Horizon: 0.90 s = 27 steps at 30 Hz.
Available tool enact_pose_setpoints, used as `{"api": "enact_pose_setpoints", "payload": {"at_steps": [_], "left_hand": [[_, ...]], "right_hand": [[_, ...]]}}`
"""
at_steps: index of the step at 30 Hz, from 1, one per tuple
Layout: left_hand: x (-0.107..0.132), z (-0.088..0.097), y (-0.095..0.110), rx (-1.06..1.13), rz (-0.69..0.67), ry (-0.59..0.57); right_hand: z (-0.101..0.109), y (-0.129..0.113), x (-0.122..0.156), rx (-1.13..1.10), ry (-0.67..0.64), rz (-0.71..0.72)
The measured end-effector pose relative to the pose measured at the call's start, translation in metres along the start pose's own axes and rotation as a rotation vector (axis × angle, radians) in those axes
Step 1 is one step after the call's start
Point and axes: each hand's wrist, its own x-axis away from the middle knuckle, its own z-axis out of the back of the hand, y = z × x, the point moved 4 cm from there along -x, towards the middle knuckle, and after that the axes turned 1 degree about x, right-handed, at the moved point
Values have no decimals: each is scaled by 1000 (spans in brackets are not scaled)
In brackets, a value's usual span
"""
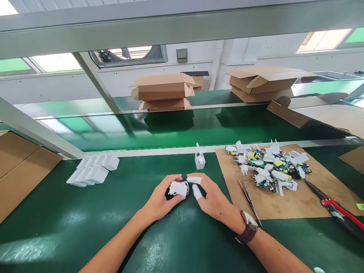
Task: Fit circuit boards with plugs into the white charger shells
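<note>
My left hand (pixel 160 199) is closed around a small white charger plug (pixel 178 188), held just above the green table (pixel 85 227). My right hand (pixel 212 199) rests beside it, thumb and forefinger in white finger cots, spread and touching the plug's right side. A brown watch sits on my right wrist. Just behind the hands stands an upright white charger shell (pixel 200 159) with a part sticking out of it.
Rows of white charger shells (pixel 92 170) lie at the left. A cardboard sheet (pixel 298 204) at the right holds a heap of plug parts and circuit boards (pixel 269 167), tweezers (pixel 248 199) and red-handled cutters (pixel 338 208). Cardboard boxes (pixel 163 91) stand beyond the conveyor.
</note>
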Motion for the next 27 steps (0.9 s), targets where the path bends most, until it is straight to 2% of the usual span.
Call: {"api": "enact_pose_setpoints", "payload": {"at_steps": [2,5,10,15,17,21,27], "left_hand": [[1,0,-3,86,74,28],[1,-2,-1,133,103,6],[2,-8,2,145,103,-39],[9,-6,5,92,-11,7],[11,-5,7,82,-32,38],[11,-6,9,78,2,64],[11,-5,2,82,3,70]], "right_hand": [[-4,2,1,-13,-73,30],[-14,3,5,68,-154,129],[-22,8,13,262,-179,233],[-6,0,8,167,-7,199],[-4,-1,5,130,-26,166],[-12,2,5,151,-171,140],[-17,5,9,158,-98,162]]}}
